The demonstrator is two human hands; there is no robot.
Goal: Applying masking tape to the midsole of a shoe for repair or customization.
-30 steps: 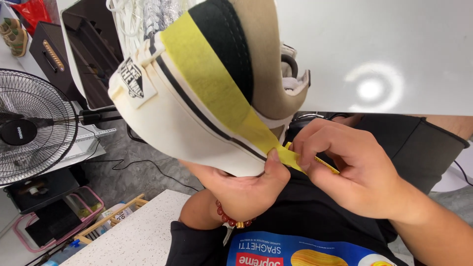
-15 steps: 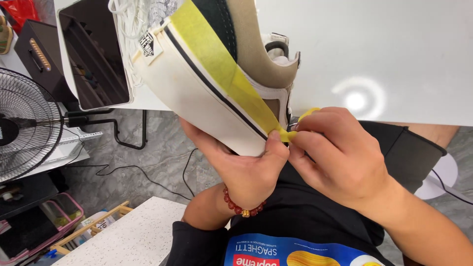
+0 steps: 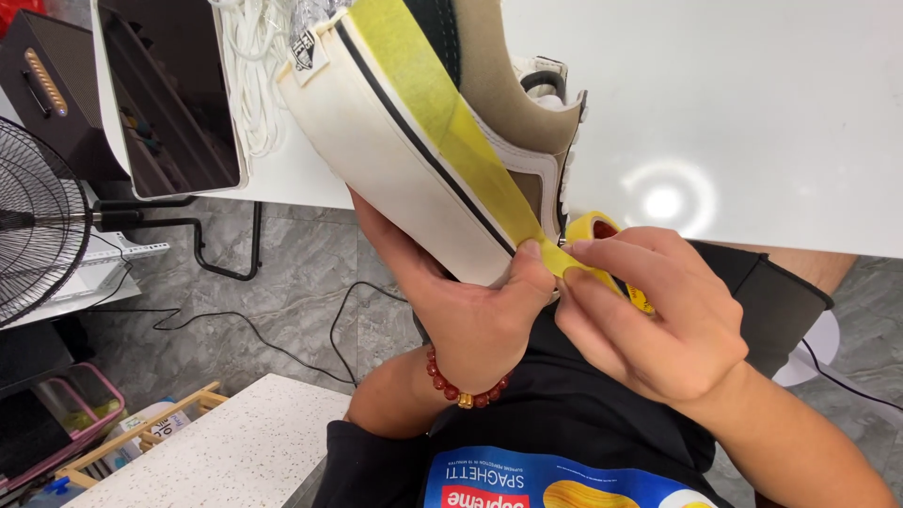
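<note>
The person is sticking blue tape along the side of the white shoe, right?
Not quite. The head view shows the tape is yellow, not blue. It does run along the side of the white shoe, with the left hand underneath and the right hand holding the roll.

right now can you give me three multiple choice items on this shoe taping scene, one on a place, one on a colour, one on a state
1. Where does the floor fan stand?
A. left edge
B. right edge
C. on the white table

2. What colour is the tape strip on the shoe?
A. blue
B. yellow
C. red

3. How is the shoe held?
A. flat on the table
B. lying on the floor
C. lifted in the left hand

Key:
1 A, the fan sits far left.
2 B, the strip is yellow, like the tape roll by the right hand.
3 C, the left hand grips its sole.
</note>
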